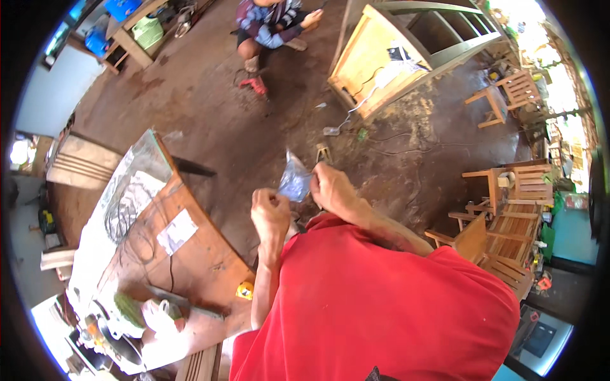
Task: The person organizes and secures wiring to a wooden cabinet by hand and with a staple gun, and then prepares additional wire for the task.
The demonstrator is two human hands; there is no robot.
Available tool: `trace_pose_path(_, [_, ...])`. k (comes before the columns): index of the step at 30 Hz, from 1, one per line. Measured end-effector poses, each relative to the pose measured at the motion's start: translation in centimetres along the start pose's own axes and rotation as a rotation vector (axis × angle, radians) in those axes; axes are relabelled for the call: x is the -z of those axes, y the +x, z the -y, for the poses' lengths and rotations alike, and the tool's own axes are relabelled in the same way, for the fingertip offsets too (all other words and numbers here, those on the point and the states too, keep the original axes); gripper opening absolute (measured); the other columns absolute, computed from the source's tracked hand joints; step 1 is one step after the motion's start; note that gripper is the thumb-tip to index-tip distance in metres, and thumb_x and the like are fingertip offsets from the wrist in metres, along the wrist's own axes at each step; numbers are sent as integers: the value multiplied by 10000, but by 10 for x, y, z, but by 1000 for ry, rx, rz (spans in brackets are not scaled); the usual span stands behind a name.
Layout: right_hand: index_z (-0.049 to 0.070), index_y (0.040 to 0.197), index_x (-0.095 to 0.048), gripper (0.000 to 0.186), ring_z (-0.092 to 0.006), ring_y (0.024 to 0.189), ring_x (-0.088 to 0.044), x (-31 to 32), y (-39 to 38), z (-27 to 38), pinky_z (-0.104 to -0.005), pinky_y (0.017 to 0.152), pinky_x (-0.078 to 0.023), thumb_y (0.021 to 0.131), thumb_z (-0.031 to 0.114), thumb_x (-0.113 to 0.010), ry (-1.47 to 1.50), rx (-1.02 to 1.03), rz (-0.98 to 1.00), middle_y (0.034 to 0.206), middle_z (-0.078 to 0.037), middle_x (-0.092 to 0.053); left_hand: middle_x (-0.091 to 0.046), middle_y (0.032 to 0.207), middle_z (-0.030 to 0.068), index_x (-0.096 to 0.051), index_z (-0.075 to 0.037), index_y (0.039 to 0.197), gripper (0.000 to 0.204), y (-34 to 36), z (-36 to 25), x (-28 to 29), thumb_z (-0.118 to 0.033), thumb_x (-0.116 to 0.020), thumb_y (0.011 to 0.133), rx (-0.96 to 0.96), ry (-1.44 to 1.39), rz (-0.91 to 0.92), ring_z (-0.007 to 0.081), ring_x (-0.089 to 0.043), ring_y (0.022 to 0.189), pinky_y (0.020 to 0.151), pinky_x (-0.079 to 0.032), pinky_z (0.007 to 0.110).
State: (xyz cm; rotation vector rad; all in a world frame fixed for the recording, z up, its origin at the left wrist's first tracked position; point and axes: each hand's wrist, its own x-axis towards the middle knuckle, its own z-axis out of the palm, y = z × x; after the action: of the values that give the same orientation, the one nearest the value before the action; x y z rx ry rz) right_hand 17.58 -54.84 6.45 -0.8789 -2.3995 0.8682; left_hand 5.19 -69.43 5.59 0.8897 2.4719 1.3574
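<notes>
Head view, far left of the frame: a slatted piece of wood (86,163) stands near the wall, and a round blue thing (96,42) sits up in the upper left. Next comes a brown counter (213,254) in the lower left, with a messy loop of thin dark wire (121,219), a flat white paper (178,232) and a little yellow tape measure (244,290) by its edge. At the top, a bit left of the middle, another person (270,28) sits low with one arm out. Near the middle of the frame, the left hand (270,211) has its grip closed on the lower left side of a small, see-through plastic bag (294,178). The bag is between the two hands, above the floor (216,127), with a pointy corner up. The right hand (333,190) has its grip closed on the bag's right side. In the upper right is a big wooden cabinet (365,63), tipped at a slant. Wooden chairs (521,89) are at the far right.
</notes>
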Motion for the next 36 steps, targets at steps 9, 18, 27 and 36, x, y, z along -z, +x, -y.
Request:
trace_pose_path(9, [36, 1036, -705, 215, -391, 892, -719, 16, 29, -15, -467, 774, -559, 840, -50, -689, 185, 396, 264, 888, -199, -685, -702, 1117, 193, -653, 53, 851, 114, 12, 0, -1, -57, -679, 844, 131, -327, 121, 275, -697, 831, 753, -572, 362])
trace_pose_path(18, [60, 1026, -752, 219, -418, 982, -686, -47, 10, -57, -475, 869, -557, 821, 137, -741, -118, 103, 397, 986, -230, -695, -636, 1291, 246, -619, 75, 849, 67, -5, -41, -22, 10, -637, 845, -123, -174, 165, 308, -682, 818, 653, -543, 371])
trace_pose_path(27, [-16, 839, -767, 292, -475, 830, -722, 7, 0, -22, -550, 758, -570, 815, 274, -741, -51, -189, 495, 868, -292, -726, -624, 1271, 295, -607, 76, 844, 74, -20, -35, -40, 10, -640, 853, -163, -188, 371, 410, -678, 1062, 736, -619, 409])
trace_pose_path(36, [4, 1086, -749, 332, -407, 923, -733, -20, -20, -87, -502, 779, -541, 844, 198, -631, 233, -136, 962, 980, -253, -761, -621, 916, 62, -654, -16, 1086, 316, -19, 111, -80, -330, -621, 1068, 330, -462, 249, 236, -621, 882, 792, -551, 384])
